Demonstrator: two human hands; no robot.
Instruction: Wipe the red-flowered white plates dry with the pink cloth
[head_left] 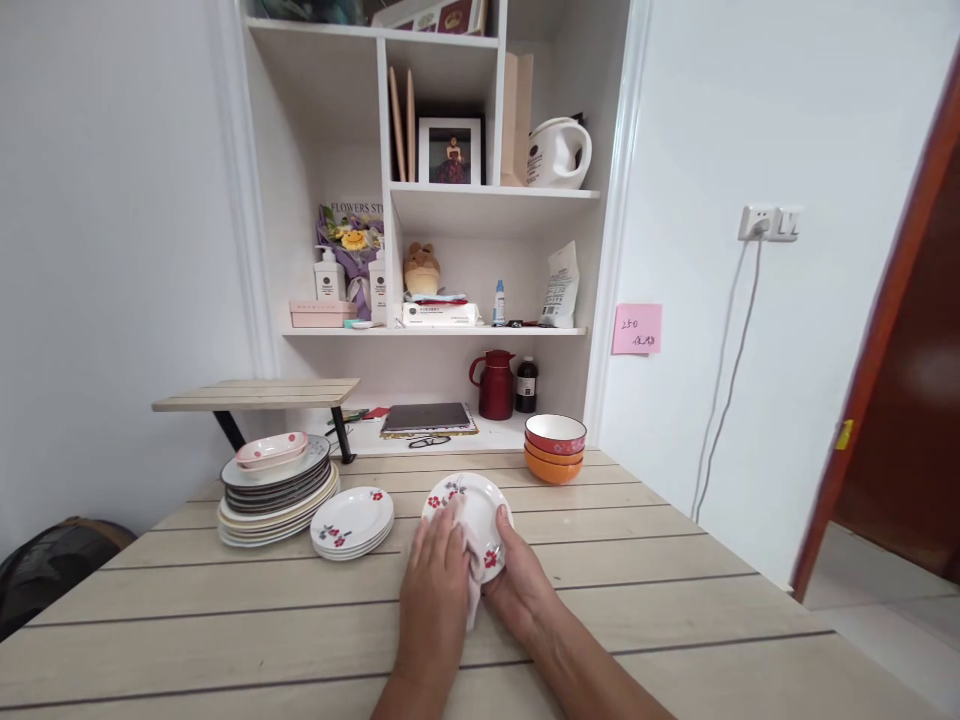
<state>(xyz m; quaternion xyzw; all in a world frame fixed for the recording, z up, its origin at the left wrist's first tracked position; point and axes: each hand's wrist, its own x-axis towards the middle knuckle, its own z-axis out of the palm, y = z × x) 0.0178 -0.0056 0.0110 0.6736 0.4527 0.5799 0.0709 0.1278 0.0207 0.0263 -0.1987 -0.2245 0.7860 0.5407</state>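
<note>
A white plate (480,500) with red flowers and grey leaves is tilted toward me above the table's middle. My right hand (523,578) grips its right rim, thumb on the face and fingers underneath. Pressed against the plate's left part is my left hand (437,565), which has a pale pink cloth (474,575) under its fingers; the cloth's end hangs below the rim. Left of my hands lies a short stack of matching floral plates (352,518).
A taller stack of plates (277,490) with pink-dotted dishes (271,450) stands at left by a small raised shelf (259,395). Stacked bowls (555,450) sit at back right. Behind are a laptop (425,417), glasses (430,441) and a red jug (495,385).
</note>
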